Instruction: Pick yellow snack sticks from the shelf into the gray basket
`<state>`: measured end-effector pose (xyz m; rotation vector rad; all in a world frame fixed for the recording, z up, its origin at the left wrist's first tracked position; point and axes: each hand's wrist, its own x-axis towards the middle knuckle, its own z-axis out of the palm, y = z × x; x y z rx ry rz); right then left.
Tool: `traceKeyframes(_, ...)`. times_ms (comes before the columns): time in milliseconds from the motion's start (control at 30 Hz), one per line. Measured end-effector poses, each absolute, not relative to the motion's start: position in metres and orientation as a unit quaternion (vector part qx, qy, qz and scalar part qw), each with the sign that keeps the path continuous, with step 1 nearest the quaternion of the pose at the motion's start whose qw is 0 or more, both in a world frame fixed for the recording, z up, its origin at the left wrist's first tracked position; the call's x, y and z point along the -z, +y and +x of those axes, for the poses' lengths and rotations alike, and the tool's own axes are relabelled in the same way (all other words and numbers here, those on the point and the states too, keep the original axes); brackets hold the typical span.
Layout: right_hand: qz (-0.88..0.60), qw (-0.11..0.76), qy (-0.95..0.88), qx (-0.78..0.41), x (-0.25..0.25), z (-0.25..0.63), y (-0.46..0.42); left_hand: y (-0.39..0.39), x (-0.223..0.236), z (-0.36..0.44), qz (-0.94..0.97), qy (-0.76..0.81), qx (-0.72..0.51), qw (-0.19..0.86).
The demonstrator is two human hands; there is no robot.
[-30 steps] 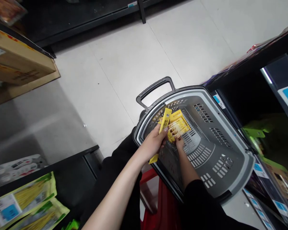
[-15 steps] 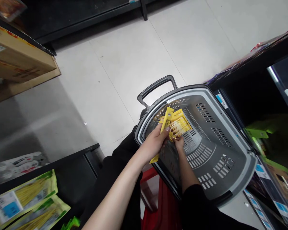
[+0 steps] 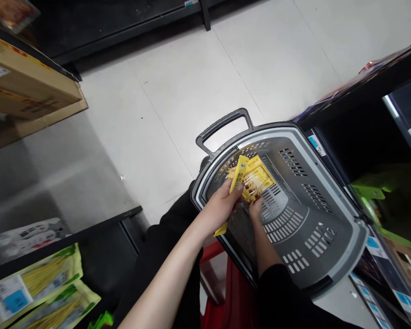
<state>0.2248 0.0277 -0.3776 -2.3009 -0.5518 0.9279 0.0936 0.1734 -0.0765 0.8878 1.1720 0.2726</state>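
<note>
My left hand is closed around a long, narrow yellow packet, one end of which sticks out past the thumb and the other below the palm. Deeper in the grey shopping basket are several yellow snack packets with clear windows, overlapping one another. My right hand reaches into the basket with its fingers closed at the lower edge of these packets. Its fingertips are partly hidden. The left hand hovers above the basket's near left side.
A red stool-like object stands under the basket. Shelves with price tags border the right. At lower left, a black shelf holds green-and-yellow bags. Cardboard boxes sit at upper left, beside the pale tile floor.
The yellow packets in the basket have shifted slightly, and my right hand has moved a little with them. My left hand keeps its grip, almost still.
</note>
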Motion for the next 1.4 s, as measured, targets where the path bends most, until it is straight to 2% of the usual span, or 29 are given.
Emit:
traceKeyframes(767, -0.865, 0.09, -0.237, -0.433, 0.383, 0.249, 0.051, 0.172, 0.076, 0.096, 0.391, 0.543, -0.101, 0.736)
traceKeyframes(867, -0.882, 0.08, -0.224, -0.407, 0.378, 0.25, 0.052, 0.173, 0.076, 0.096, 0.402, 0.54, -0.097, 0.733)
traceKeyframes(967, -0.917, 0.091, -0.206, -0.33, 0.366, 0.251, 0.05, 0.174, 0.076, 0.096, 0.414, 0.537, -0.089, 0.73)
traceKeyframes(1067, -0.915, 0.106, -0.29, -0.261, 0.359, 0.248, 0.049, 0.174, 0.077, 0.095, 0.415, 0.535, -0.09, 0.73)
traceKeyframes(1200, -0.848, -0.006, -0.458, -0.267, 0.366, 0.238, 0.052, 0.172, 0.078, 0.094, 0.417, 0.536, -0.088, 0.729)
traceKeyframes(1267, -0.843, -0.06, -0.454, -0.281, 0.372, 0.234, 0.056, 0.172, 0.078, 0.094, 0.419, 0.535, -0.091, 0.728)
traceKeyframes(1400, -0.839, -0.113, -0.423, -0.323, 0.373, 0.234, 0.066, 0.173, 0.078, 0.095, 0.417, 0.532, -0.095, 0.731)
